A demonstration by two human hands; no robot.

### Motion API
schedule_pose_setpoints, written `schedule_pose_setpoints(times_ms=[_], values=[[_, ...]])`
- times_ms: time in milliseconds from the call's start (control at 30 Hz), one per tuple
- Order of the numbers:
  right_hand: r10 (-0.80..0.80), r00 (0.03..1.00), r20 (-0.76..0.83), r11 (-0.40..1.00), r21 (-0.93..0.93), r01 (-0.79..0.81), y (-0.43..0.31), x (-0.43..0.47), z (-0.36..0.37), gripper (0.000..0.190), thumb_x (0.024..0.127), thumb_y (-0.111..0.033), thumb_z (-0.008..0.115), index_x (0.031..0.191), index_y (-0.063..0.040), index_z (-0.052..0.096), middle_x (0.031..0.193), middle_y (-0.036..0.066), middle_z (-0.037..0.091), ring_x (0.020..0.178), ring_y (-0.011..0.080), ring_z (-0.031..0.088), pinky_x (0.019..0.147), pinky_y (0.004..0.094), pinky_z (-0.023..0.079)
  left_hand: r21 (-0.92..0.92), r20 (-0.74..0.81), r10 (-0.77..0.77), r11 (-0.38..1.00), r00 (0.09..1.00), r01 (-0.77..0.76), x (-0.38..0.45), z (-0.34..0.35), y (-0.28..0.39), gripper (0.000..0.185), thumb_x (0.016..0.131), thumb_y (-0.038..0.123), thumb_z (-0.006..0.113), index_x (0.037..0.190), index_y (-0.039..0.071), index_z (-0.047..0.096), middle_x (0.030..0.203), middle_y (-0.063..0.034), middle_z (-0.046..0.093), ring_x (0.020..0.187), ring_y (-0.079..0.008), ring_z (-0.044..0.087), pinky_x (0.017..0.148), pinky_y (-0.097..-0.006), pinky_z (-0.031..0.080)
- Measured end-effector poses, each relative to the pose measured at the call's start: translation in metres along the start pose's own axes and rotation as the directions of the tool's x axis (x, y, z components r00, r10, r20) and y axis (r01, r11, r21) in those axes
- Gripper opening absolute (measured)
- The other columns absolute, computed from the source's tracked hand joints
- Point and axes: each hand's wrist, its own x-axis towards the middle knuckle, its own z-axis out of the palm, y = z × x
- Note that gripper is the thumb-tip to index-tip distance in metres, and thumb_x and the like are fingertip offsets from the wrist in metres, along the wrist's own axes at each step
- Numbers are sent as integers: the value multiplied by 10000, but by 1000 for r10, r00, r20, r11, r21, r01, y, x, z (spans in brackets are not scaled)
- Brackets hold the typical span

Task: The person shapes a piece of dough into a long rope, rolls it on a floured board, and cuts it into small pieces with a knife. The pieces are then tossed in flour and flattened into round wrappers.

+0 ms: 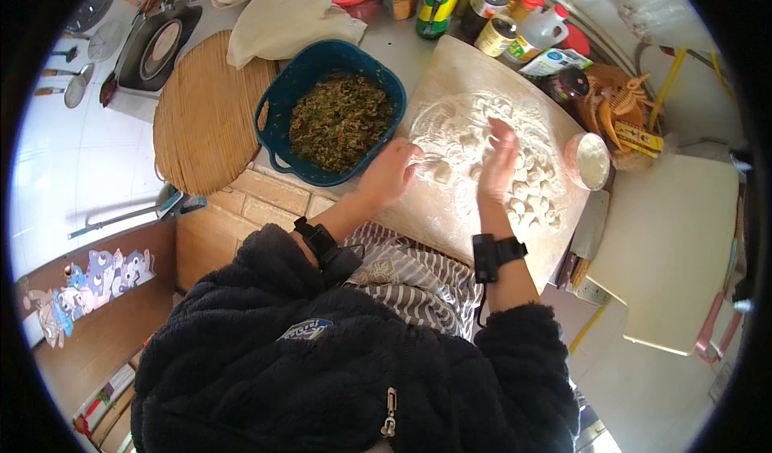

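Observation:
A floured wooden board (pixel 422 211) lies before me. My left hand (pixel 391 172) is over its left part, close to the rim of a teal plastic basin (pixel 277 106); its fingers are bent, and whether they hold anything is hidden. The basin contains a chopped green and brown filling (pixel 341 121). My right hand (pixel 500 160) is over the board with its fingers extended, nothing seen in its grasp. Several small dough pieces (pixel 531 181) lie clustered to its right, dusted with flour. Between the hands is a flattened dough piece (pixel 442 173).
Left of the basin is a round slatted mat (pixel 211 115), partly under a pale cloth (pixel 289 15). Bottles, including a green one (pixel 443 3), line the back. A bowl of flour (pixel 590 162) stands at the board's right edge, near a cleaver (pixel 590 227).

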Motion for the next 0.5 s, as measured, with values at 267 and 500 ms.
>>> schedule_pose_setpoints(times_ms=[267,500], values=[[411,817,-404,836,-190,-515,0,-61,-172,366,1032,-241,604,1284,22,561,954,100,663,616,127,566,540,256,487,366,251,171,894,953,-258,-5,50,18,891,986,440,624,1657,116,135,1718,-194,68,1564,-406,187,1263,-533,230],[296,951,-87,818,-492,-299,17,-99,-144,603,991,-148,639,1508,38,391,1208,190,655,1012,238,693,832,344,602,389,315,507,702,803,-596,47,93,61,883,919,382,697,1631,111,250,1699,-167,186,1538,-357,285,1241,-456,317]])
